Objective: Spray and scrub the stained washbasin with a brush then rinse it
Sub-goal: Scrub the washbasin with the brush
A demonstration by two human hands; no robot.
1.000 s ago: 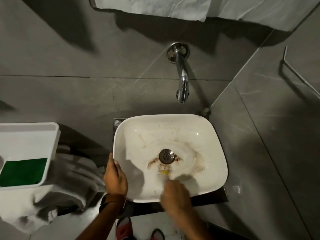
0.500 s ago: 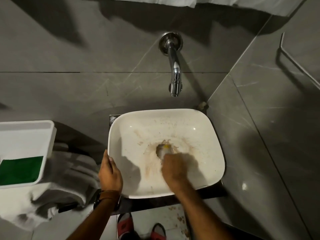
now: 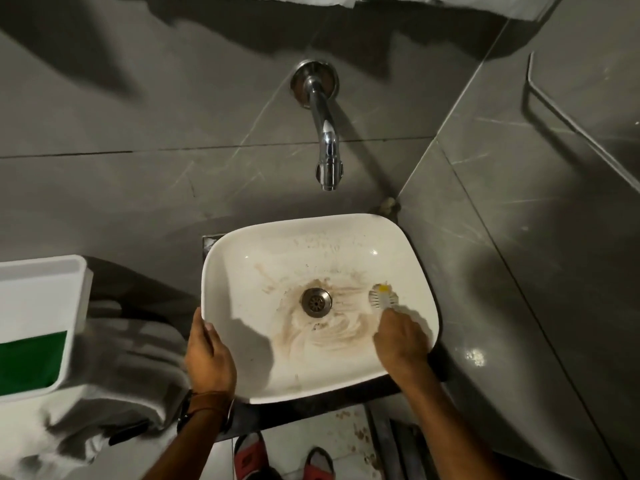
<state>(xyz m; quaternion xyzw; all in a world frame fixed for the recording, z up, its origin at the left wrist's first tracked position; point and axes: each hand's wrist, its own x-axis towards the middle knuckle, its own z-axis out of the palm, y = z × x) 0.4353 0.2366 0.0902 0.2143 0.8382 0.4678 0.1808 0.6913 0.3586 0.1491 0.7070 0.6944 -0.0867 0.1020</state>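
Note:
A white washbasin (image 3: 408, 247) sits on a dark ledge, with brown smears around its metal drain (image 3: 316, 301) and along the bottom. My right hand (image 3: 400, 337) is shut on a small white brush (image 3: 382, 296) with a yellow spot, whose bristles press on the basin floor right of the drain. My left hand (image 3: 207, 355) grips the basin's left front rim. A chrome tap (image 3: 325, 140) juts from the grey tiled wall above the basin; no water runs from it.
A white tray (image 3: 41, 292) holding a green pad (image 3: 31, 362) sits at the left on a crumpled white cloth (image 3: 114, 375). Grey tiled walls close in behind and on the right. My feet in red sandals (image 3: 251, 455) stand below the basin.
My right hand has swept the brush from the front of the drain, over it, to the right side of the basin. The brown stain is more smeared. My left hand stays on the rim.

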